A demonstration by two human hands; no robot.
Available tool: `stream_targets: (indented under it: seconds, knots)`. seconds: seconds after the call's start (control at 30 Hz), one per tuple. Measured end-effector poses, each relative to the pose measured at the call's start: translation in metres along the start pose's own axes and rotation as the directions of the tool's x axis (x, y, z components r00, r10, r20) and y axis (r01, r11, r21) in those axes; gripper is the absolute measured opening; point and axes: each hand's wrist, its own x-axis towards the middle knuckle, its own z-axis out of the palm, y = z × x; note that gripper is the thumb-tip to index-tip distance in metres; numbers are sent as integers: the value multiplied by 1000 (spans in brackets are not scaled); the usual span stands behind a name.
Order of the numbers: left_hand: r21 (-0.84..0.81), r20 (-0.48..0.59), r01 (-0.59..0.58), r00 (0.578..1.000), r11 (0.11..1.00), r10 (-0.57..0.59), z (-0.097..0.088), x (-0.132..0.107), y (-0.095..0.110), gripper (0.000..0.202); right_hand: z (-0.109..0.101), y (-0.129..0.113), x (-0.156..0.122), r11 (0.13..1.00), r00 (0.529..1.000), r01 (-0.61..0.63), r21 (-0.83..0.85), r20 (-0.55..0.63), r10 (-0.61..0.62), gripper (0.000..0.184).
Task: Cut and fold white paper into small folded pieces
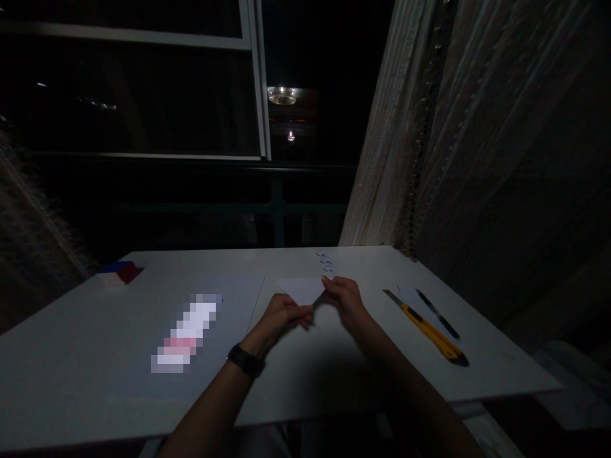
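Both hands [280,313] [347,299] reach forward, angled inward, pinching what seems, in dim light, white paper [301,289].

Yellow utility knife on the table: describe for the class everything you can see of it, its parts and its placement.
The yellow utility knife has a slim, plastic-looking handle, with a black section towards the front and a black butt end. Its blade is extended. It lies untouched on the white table, right of the right hand, blade pointing away and leftward, beside a black pen.
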Motion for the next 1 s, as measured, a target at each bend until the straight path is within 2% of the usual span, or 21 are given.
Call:
stream_targets:
  seconds: [0.1,0.2,0.3,0.43,0.63,0.73,0.8,0.87,0.93,1.0]
  knots:
    - [14,39,-6,999,1000,6,1,-1,2,33,3,6,1,999,993,33,-35,-110,-37,37]
    - [-50,25,-32,999,998,34,1,-2,4,40,1,8,2,997,990,37,-69,-130,-46,37]
    - [-105,-75,-62,996,993,54,2,-2,4,41,1,9,2,995,991,44,-84,-120,-54,37]
    - [-86,-211,-46,977,995,27,4,-1,5,34,1,10,2,993,986,73,-92,-142,-86,34]
    - [-83,-170,-4,985,996,-10,6,-1,7,33,-3,8,4,996,969,80,-41,-229,-87,30]
    - [-100,-113,26,993,995,-37,5,-1,6,33,-3,8,4,990,956,125,-63,-258,-137,30]
    - [-105,-116,39,992,994,-51,5,-1,5,34,-2,9,4,988,962,130,-77,-231,-145,32]
    - [-110,-152,36,987,993,-52,6,0,3,35,0,12,4,993,984,89,-81,-149,-101,34]
    - [-128,-169,18,985,992,-39,5,1,3,36,1,15,4,993,996,41,-108,-73,-49,37]
    - [-177,-166,-25,986,984,-5,3,1,4,37,0,16,6,990,998,27,-142,-57,-35,38]
